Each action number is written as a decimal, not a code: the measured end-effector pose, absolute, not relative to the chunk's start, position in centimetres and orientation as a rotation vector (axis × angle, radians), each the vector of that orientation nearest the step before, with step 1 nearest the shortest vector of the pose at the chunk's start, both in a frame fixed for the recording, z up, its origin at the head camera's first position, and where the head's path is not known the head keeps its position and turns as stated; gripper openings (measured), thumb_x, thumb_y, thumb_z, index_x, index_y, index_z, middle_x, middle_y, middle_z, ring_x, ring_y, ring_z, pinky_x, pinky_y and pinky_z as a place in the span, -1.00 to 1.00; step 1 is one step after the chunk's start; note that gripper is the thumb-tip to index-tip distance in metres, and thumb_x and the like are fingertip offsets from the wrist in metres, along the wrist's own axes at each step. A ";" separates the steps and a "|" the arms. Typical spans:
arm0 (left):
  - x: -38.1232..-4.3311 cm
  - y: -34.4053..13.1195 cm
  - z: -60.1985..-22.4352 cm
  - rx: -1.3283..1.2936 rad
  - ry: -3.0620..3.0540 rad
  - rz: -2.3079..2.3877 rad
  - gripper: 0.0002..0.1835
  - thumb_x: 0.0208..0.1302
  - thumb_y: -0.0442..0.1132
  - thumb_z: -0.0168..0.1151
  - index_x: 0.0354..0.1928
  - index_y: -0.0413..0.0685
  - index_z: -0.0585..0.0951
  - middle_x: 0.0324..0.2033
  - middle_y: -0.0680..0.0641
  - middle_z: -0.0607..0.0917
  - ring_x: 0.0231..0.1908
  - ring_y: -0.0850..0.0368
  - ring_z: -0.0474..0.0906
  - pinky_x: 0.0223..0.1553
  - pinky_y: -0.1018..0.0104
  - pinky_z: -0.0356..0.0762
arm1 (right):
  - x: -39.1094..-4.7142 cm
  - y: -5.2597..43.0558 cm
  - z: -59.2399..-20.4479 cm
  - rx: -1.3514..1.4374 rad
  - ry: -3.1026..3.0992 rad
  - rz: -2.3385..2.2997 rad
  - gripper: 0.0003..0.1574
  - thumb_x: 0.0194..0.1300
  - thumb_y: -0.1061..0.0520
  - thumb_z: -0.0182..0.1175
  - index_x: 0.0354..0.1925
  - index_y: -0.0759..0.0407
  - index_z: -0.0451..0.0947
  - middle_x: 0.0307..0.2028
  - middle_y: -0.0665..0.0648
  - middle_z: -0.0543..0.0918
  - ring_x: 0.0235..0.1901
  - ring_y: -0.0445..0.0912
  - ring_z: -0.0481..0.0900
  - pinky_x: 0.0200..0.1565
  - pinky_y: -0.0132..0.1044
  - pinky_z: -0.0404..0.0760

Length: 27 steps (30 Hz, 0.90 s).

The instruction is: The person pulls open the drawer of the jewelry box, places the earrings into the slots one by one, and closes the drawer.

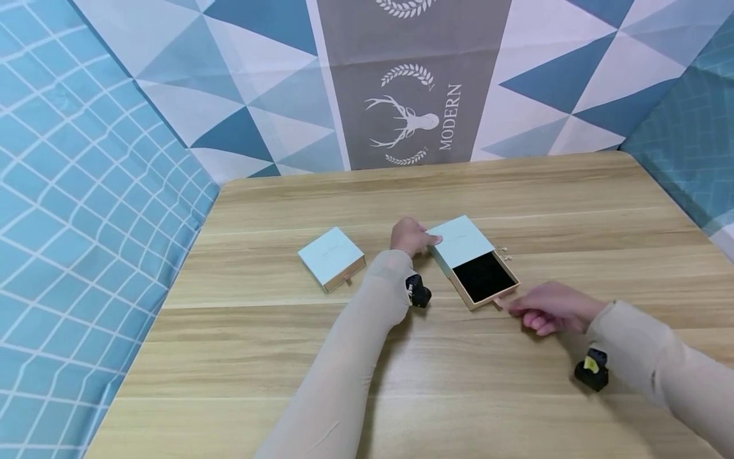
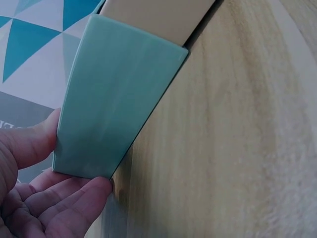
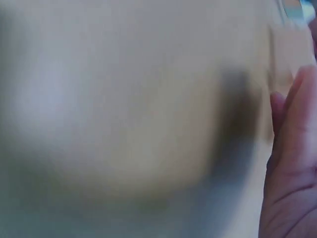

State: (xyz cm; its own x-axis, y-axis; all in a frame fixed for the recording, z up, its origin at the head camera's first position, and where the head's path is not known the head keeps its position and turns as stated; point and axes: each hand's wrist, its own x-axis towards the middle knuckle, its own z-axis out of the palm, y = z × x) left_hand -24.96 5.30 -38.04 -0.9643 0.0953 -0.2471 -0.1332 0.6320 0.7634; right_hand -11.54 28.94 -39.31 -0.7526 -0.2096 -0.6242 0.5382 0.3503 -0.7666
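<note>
A pale blue drawer-style jewelry box lies on the wooden table with its inner tray slid partly out, showing a black lining. At the far left corner of the sleeve, my left hand grips the box, thumb on top; the left wrist view shows the fingers at its end. My right hand pinches the pink ribbon tab at the tray's front. In the right wrist view the thumb side of that hand shows at the edge, mostly cut off.
A second pale blue box, closed and with a small ribbon tab, lies to the left. Small earrings rest on the table just right of the opened box. A patterned cloth hangs behind the table's back edge.
</note>
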 end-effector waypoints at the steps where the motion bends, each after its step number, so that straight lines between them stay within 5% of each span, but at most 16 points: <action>1: -25.0 5.3 -38.1 -0.032 2.586 1.241 -0.70 0.05 -0.15 0.49 -0.29 -0.22 0.65 -0.36 -0.05 0.65 -0.45 0.15 0.46 -0.29 0.30 0.48 | -11.7 29.6 -38.9 0.282 1.979 -1.446 -0.80 0.35 0.13 0.12 -0.35 0.24 0.54 -0.63 -0.04 0.53 -0.67 -0.30 0.47 -0.51 -0.44 0.55; 5: -25.3 5.3 -38.2 -0.041 2.567 1.241 -0.70 0.04 -0.15 0.50 -0.58 -0.12 0.55 -0.67 0.05 0.48 -0.62 0.19 0.34 -0.51 0.34 0.32 | -12.6 32.2 -37.0 0.282 2.098 -1.444 -0.80 0.37 0.19 0.07 -0.26 0.35 0.51 -0.57 -0.02 0.59 -0.61 -0.29 0.54 -0.44 -0.41 0.59; 12: -25.4 5.5 -38.3 -0.044 2.565 1.234 -0.55 0.04 -0.15 0.50 -0.73 -0.04 0.39 -0.77 0.05 0.40 -0.68 0.18 0.28 -0.57 0.34 0.24 | -14.1 33.7 -35.0 0.305 2.551 -1.336 -0.41 0.43 0.07 0.02 0.05 0.66 0.35 -0.52 0.01 0.62 -0.54 -0.24 0.58 -0.40 -0.35 0.61; 21: -25.2 5.5 -38.4 -0.077 2.526 1.288 -0.61 0.03 -0.17 0.50 -0.66 -0.05 0.44 -0.74 0.05 0.42 -0.68 0.19 0.28 -0.54 0.34 0.26 | -15.7 32.4 -34.9 0.143 3.058 -0.755 -0.39 0.43 -0.04 -0.04 -0.01 0.55 0.51 -0.43 0.31 0.70 -0.45 0.10 0.67 -0.49 -0.20 0.48; 27: -25.3 5.5 -38.3 -0.068 2.554 1.273 -0.67 0.03 -0.16 0.51 -0.62 -0.10 0.52 -0.73 0.06 0.43 -0.67 0.19 0.30 -0.54 0.36 0.27 | -16.8 31.2 -35.2 -0.023 3.061 -0.434 -0.54 0.40 0.04 0.06 -0.11 0.46 0.60 -0.20 0.40 0.66 -0.28 0.25 0.62 -0.27 0.04 0.54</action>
State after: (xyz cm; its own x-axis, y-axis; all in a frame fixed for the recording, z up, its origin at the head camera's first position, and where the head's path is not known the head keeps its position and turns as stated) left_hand -25.32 5.45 -38.34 -0.9580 0.0841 -0.2741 -0.1682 0.6093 0.7749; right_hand -16.79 31.21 -35.23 -0.9986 -0.0220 -0.0473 -0.0079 0.9605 -0.2783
